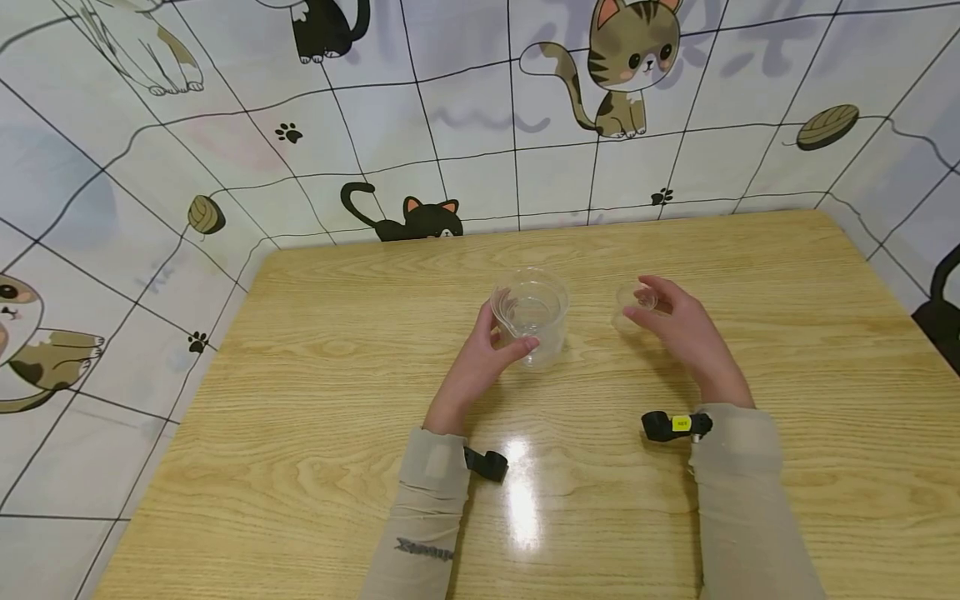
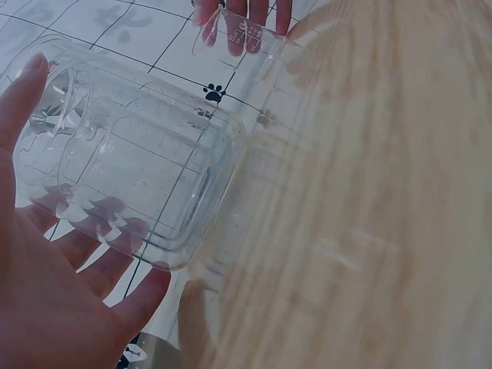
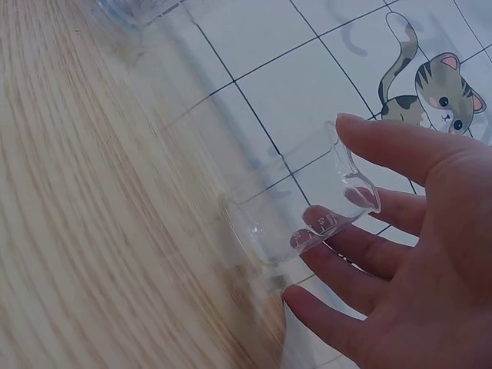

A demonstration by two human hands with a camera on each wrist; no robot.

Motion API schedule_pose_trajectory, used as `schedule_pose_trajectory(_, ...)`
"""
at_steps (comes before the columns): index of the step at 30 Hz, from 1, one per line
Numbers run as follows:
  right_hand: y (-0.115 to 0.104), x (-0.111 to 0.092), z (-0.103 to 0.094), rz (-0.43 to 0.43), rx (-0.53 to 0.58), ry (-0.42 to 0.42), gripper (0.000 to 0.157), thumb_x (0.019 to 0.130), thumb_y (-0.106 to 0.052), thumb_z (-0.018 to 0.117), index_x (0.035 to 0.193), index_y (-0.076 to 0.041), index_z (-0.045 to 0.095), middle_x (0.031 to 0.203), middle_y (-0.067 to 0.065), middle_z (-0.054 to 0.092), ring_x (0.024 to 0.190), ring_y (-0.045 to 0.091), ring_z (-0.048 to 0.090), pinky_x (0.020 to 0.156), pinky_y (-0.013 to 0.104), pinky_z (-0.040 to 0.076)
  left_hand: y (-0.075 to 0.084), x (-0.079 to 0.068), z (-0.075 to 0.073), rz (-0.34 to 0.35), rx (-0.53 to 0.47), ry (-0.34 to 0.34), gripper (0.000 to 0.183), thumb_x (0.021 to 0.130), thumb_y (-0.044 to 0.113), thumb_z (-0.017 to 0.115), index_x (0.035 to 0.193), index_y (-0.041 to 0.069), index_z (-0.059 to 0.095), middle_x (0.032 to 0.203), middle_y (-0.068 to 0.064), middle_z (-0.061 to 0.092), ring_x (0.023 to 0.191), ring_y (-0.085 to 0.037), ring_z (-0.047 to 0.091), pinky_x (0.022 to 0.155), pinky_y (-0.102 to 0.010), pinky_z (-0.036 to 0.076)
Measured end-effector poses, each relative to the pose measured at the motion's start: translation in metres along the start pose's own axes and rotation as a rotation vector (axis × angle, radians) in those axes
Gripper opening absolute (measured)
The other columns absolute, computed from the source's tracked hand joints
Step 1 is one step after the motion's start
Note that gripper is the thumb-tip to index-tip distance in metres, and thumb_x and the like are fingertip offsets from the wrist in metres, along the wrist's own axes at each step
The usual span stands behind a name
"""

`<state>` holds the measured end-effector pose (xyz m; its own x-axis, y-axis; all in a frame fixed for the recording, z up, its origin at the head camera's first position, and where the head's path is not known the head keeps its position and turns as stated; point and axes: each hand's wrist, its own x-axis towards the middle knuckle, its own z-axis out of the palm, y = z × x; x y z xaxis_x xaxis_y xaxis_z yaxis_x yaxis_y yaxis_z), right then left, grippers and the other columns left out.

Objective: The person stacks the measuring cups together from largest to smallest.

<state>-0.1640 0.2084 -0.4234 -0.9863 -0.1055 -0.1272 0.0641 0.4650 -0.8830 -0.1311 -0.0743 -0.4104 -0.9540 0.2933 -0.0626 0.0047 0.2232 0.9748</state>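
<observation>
A large clear beaker (image 1: 553,329) with a spout stands on the wooden table, and my left hand (image 1: 480,357) holds it from the left. The thumb lies across its near side, the other fingers round the far wall. Inner rims show within it in the left wrist view, where a smaller clear beaker (image 2: 127,165) sits nested. To the right, my right hand (image 1: 681,327) grips a small clear beaker (image 3: 273,207) with printed markings. Its thumb tip is at the rim, and the fingers are seen through the glass on the opposite side. The small beaker stands on the table.
The wooden table (image 1: 330,400) runs back to a wall (image 1: 480,187) of white cat-print cloth, with more cloth at both sides. A bright light reflection (image 1: 522,500) lies on the tabletop between the forearms. Each wrist wears a small black camera (image 1: 487,464).
</observation>
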Motion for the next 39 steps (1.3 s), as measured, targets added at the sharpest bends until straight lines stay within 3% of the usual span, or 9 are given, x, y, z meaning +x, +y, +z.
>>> schedule_pose_trajectory(10, -0.001, -0.003, -0.004, 0.004, 0.045, -0.059, 0.076, 0.083, -0.047, 0.057, 0.143, -0.019, 0.020, 0.139, 0.004, 0.033, 0.128, 0.025, 0.026, 0.098, 0.051, 0.025, -0.002, 0.001, 0.000, -0.011, 0.007, 0.007, 0.082, 0.078, 0.035, 0.068, 0.141, 0.030, 0.016, 0.140, -0.007, 0.031, 0.122, -0.030, 0.036, 0.093, -0.043, 0.035)
schedule_pose_trajectory(21, 0.002, -0.001, -0.006, -0.005, 0.014, -0.091, 0.079, 0.080, -0.047, 0.060, 0.143, -0.025, 0.018, 0.140, 0.005, 0.033, 0.127, 0.026, 0.028, 0.097, 0.051, 0.026, -0.026, 0.013, 0.002, 0.014, 0.024, 0.044, 0.082, 0.070, 0.053, 0.068, 0.134, 0.046, 0.018, 0.137, 0.004, 0.034, 0.120, -0.026, 0.039, 0.091, -0.045, 0.037)
schedule_pose_trajectory(31, 0.003, 0.000, -0.005, -0.011, -0.003, -0.088, 0.074, 0.082, -0.043, 0.060, 0.143, -0.028, 0.019, 0.139, 0.006, 0.035, 0.126, 0.027, 0.030, 0.097, 0.050, 0.026, -0.027, 0.013, 0.002, 0.015, 0.024, 0.055, 0.081, 0.069, 0.054, 0.068, 0.133, 0.047, 0.018, 0.136, 0.004, 0.035, 0.120, -0.026, 0.039, 0.091, -0.046, 0.037)
schedule_pose_trajectory(39, -0.003, -0.005, -0.010, 0.024, 0.016, -0.159, 0.078, 0.081, -0.050, 0.056, 0.143, -0.033, 0.012, 0.143, 0.004, 0.028, 0.131, 0.024, 0.021, 0.101, 0.052, 0.020, -0.026, 0.013, 0.002, 0.006, 0.029, 0.051, 0.082, 0.069, 0.054, 0.068, 0.133, 0.049, 0.018, 0.137, 0.006, 0.033, 0.121, -0.027, 0.038, 0.092, -0.046, 0.037)
